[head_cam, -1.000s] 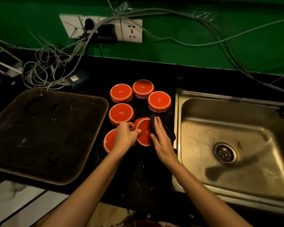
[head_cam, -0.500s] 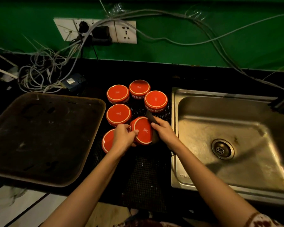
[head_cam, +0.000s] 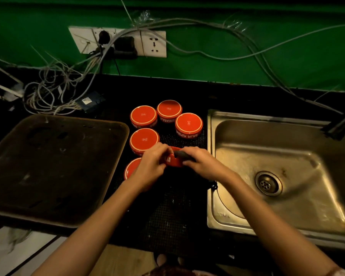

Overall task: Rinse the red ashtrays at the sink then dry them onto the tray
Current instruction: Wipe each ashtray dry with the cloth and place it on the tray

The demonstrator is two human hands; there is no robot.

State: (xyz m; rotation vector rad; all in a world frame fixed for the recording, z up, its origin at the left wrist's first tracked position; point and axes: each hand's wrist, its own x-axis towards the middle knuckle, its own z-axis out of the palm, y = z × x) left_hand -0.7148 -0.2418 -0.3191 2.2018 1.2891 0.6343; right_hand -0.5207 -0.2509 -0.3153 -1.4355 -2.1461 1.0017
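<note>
Countertop [head_cam: 167,90]: left hand [head_cam: 150,166] grips ashtray [head_cam: 172,161] lettered "JA", right hand [head_cam: 204,164] clutches dark cloth [head_cam: 182,154].

- ashtrays [head_cam: 188,123] — glossy red glaze, ceramic by the look, with white painted rims and letters
- held ashtray [head_cam: 172,161]: same shiny red finish
- cloth [head_cam: 184,155]: dark, matt fabric
- sink [head_cam: 287,156]: bare steel, dull sheen, stained and scuffed near the drain
- tray [head_cam: 48,166]: metal, dark and blotchy, matt — worn all over
- mat [head_cam: 167,216] on the table: black, open mesh texture
- wall [head_cam: 247,72]: smooth green paint
- cables [head_cam: 54,90]: grey plastic sheath
- socket plate [head_cam: 155,44]: white plastic
</note>
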